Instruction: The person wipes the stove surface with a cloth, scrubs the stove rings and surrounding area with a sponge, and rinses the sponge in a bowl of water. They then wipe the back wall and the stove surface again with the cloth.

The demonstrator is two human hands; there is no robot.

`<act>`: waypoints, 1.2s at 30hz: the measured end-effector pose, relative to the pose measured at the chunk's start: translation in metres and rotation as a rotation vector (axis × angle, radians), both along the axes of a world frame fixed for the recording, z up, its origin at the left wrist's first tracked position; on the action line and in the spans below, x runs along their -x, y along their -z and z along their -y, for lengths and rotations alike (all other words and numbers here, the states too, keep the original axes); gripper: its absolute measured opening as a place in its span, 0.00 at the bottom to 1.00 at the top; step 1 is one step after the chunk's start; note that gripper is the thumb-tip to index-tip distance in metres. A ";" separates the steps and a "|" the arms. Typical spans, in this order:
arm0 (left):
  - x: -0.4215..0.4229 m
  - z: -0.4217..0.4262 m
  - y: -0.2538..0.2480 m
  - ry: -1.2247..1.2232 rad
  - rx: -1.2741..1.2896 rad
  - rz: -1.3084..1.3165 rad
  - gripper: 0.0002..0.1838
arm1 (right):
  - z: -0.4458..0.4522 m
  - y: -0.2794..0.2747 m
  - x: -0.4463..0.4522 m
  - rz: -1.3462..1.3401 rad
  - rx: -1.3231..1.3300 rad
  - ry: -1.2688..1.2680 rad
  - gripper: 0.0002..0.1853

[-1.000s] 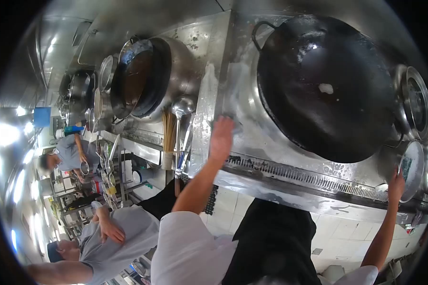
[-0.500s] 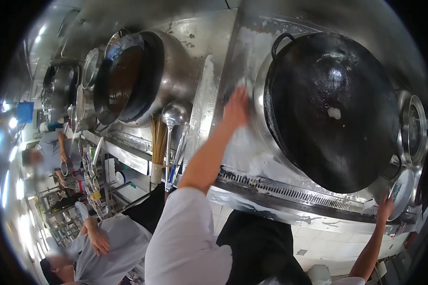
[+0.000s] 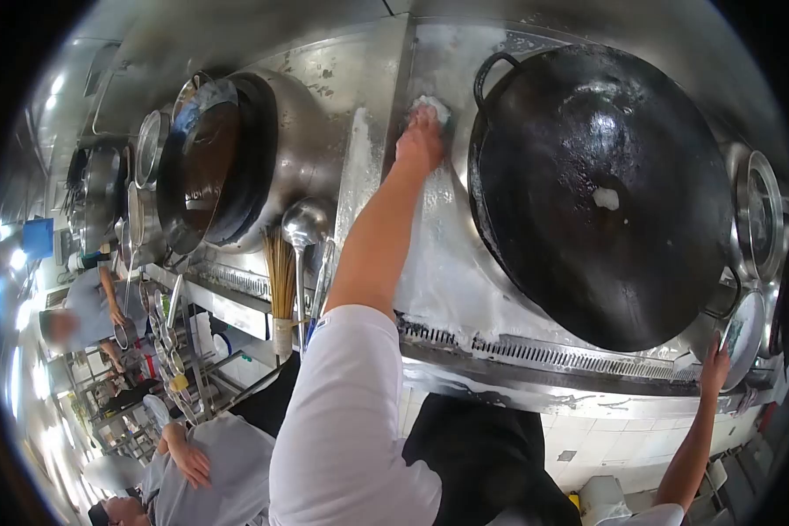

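My left hand (image 3: 421, 145) is closed over a foamy white scrubbing pad (image 3: 431, 110), pressed to the wet steel stovetop (image 3: 438, 237) left of a large black wok (image 3: 605, 263). Suds streak the steel around it. The wok sits on the burner with a small white clump (image 3: 605, 198) inside. At the far right, my right hand (image 3: 714, 366) grips the near edge of a round, pale shallow dish (image 3: 745, 346); its contents are hard to make out.
A second wok (image 3: 210, 162) stands tilted on the left burner. A steel ladle (image 3: 305, 223) and bamboo brush (image 3: 280, 280) lean near the front edge. Drain slots (image 3: 570, 361) run along the front. A co-worker with folded arms (image 3: 193, 456) is at lower left.
My left hand has slid away from me along the stovetop, toward the back, with the pad now showing. My right hand stays at the dish. The view has shifted slightly.
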State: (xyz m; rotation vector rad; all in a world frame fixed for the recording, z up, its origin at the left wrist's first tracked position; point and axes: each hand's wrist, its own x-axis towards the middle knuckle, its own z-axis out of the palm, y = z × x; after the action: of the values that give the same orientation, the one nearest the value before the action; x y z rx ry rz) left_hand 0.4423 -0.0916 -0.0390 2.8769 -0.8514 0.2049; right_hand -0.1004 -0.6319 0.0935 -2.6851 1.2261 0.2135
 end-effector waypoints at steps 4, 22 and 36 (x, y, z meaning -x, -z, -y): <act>0.136 -0.047 -0.010 -0.204 -0.073 0.016 0.20 | -0.003 -0.003 -0.002 0.001 -0.002 -0.025 0.24; 0.313 -0.080 -0.044 -0.389 -0.050 -0.132 0.27 | -0.004 0.006 -0.004 0.095 0.099 -0.131 0.27; 0.020 -0.033 -0.005 0.158 -0.047 -0.025 0.27 | -0.014 0.001 -0.002 0.151 0.044 -0.076 0.25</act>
State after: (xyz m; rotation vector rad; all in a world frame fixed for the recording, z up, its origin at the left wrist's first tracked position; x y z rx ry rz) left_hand 0.4224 -0.0589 -0.0342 2.8309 -1.0861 0.1326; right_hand -0.0981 -0.6182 0.0924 -2.7302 1.0990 -0.0062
